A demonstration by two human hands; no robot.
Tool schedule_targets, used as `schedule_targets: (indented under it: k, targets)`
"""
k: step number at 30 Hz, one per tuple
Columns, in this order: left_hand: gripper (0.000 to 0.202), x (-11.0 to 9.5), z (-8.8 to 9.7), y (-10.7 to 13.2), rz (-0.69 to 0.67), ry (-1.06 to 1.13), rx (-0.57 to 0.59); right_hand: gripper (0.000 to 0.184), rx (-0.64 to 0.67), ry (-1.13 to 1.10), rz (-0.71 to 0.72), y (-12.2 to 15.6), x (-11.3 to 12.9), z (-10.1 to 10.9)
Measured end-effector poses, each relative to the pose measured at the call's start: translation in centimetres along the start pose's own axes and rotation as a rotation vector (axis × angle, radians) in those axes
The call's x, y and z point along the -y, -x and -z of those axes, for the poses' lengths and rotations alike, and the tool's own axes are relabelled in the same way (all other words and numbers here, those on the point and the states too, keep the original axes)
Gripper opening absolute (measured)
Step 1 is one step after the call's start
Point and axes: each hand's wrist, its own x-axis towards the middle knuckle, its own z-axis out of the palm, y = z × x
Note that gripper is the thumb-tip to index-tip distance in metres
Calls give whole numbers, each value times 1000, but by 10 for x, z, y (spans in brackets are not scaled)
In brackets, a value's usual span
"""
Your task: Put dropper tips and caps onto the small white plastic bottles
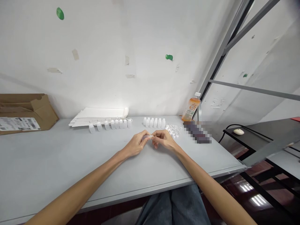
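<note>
My left hand (136, 145) is closed around a small translucent plastic bottle (146, 137), which lies sideways between thumb and fingers. At the bottle's neck end, my right hand (165, 140) pinches a small white piece that looks like a cap; its exact shape is partly hidden by the fingertips. Both hands meet just above the table. Beyond my right hand is a loose pile of small white caps with straps (173, 130). A group of upright white bottles (154, 122) stands behind the hands. Another row of similar bottles (117, 124), some with white straps at the top, stands to the left.
White sheets or flat packs (100, 113) lie against the wall behind the left row. An open cardboard box (44, 109) sits far left. At the right stand an orange drink bottle (191, 109) and a blurred dark object (198, 132). A metal frame (217, 59) rises beside the grey table (112, 178).
</note>
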Motion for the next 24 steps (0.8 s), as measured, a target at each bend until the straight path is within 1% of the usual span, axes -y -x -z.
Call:
schedule_targets:
  k: [8, 14, 18, 24]
  targets:
    - [22, 5, -1, 0, -116, -125, -41, 35, 18, -47, -26, 1, 3, 0]
    - [21, 13, -3, -2, -194, -156, -57, 34, 8, -49, -39, 0, 6, 0]
    - [21, 12, -4, -2, -226, -217, -52, 34, 1, -45, -36, 1, 7, 0]
    - [19, 9, -3, -1, -238, -239, -72, 33, 12, -85, -33, 1, 8, 0]
